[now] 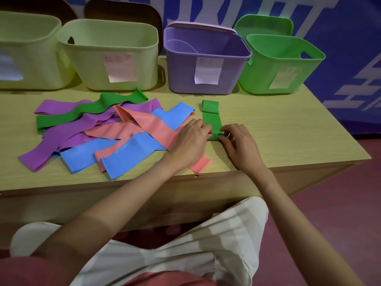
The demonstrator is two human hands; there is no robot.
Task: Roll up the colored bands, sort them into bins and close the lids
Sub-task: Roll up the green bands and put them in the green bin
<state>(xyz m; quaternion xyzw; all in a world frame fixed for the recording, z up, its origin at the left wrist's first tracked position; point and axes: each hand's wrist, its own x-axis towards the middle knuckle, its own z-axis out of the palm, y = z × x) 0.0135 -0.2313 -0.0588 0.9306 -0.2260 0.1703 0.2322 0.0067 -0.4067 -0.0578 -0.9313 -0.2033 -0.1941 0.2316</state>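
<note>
A green band [212,118] lies stretched away from me on the wooden table [288,129], its far end folded over. My left hand [191,139] and my right hand [240,143] both pinch its near end, which is curled into a small roll between the fingertips. To the left lies a pile of loose bands: a second green band [90,110], purple bands [68,129], pink bands [148,122] and blue bands [123,155]. My left forearm lies over one pink band.
Along the table's back stand open bins: two pale yellow-green bins [111,54] [26,50], a purple bin [206,58] and a green bin [280,62]. A green lid [263,25] leans behind the green bin. The table's front edge runs just below my wrists.
</note>
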